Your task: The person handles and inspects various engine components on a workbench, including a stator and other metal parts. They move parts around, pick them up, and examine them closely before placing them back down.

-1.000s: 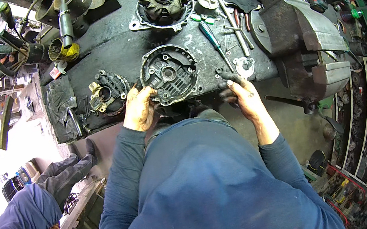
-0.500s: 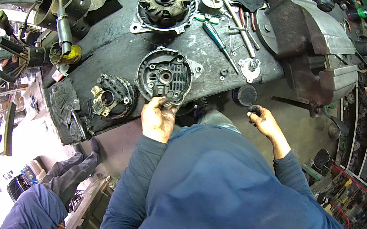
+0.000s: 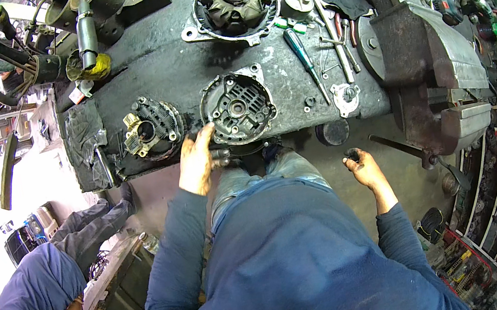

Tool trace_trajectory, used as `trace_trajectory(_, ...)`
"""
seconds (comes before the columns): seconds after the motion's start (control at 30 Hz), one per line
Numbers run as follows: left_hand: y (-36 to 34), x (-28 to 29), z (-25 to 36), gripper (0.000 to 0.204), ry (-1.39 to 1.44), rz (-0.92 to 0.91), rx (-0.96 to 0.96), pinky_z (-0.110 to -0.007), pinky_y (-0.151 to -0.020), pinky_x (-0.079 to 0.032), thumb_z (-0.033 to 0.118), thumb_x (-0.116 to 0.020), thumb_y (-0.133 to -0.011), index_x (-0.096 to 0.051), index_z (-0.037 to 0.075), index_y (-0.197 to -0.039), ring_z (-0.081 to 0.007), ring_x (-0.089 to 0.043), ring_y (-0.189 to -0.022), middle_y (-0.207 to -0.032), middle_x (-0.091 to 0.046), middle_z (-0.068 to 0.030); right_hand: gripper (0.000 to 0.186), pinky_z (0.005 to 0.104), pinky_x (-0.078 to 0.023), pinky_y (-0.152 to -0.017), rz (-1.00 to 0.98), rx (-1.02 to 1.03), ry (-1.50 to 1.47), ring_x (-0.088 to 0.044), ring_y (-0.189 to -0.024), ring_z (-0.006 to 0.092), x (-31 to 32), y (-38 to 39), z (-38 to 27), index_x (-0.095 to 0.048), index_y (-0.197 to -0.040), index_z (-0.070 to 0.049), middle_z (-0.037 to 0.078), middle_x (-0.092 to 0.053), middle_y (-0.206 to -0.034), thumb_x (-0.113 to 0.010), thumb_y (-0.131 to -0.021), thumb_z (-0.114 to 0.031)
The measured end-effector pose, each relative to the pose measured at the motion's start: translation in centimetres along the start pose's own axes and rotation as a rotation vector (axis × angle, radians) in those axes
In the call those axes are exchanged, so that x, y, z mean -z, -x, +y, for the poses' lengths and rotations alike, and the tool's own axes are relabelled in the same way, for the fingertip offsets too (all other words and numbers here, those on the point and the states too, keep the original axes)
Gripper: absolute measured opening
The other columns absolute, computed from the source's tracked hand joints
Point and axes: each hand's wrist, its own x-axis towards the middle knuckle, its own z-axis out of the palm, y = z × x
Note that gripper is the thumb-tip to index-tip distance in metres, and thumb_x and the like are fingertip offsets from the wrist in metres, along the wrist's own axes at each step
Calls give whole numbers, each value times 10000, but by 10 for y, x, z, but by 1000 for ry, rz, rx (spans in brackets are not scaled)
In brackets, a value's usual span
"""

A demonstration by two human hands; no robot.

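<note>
Evidently, the round metal housing (image 3: 238,107) rests on the dark workbench (image 3: 170,59) near its front edge, with the hollow side up; we suppose it is placed so because the inside is then visible and within easy reach. Our left hand (image 3: 197,161) is opened, fingers spread and gripping nothing, and one fingertip comes to the lower left rim; whether it touches or only hovers, we cannot tell. Such a light pose seems sufficient, since the bench itself carries the weight. Our right hand (image 3: 367,170) is beyond the bench edge, above the floor, its fingers curled inward; whether they hold something small, we cannot tell. To the right of the housing lie a screwdriver (image 3: 307,66) and a pale metal flange (image 3: 346,99), probably kept on this side for convenience. Behind, the finned rotor (image 3: 235,6) sits in its casing with the shaft upward, perhaps because this wide base is steady.
</note>
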Motion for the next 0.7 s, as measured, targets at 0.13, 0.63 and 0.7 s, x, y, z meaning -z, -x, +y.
trace_trajectory(0.13,-15,-10,-4,402,47,1,-31,-404,-616,-611,175,-620,-987,-445,6,-1307,-277,-728,-784,-1115,-687,-160,434,385,-522,-975,2,33,41,-699,-1101,306,-6,-5,2,-654,-1241,67,234,-727,-1159,-687,-943,-247)
trace_trajectory(0.63,14,5,-21,434,-65,-322,48,-415,-785,-594,175,-730,-947,-512,37,-1296,-261,-710,-990,-1211,-683,-148,470,396,-513,-1010,-81,11,62,-682,-1156,351,-14,-26,24,-642,-1257,73,259,-708,-1210,-700,-943,-272)
trace_trajectory(0.7,16,25,-24,535,-337,-298,15,-343,-857,-564,225,-752,-939,-506,6,-1360,-216,-667,-1086,-1268,-670,-145,552,409,-498,-1044,-49,8,107,-656,-1210,368,-12,-27,37,-615,-1306,84,274,-679,-1273,-710,-938,-315)
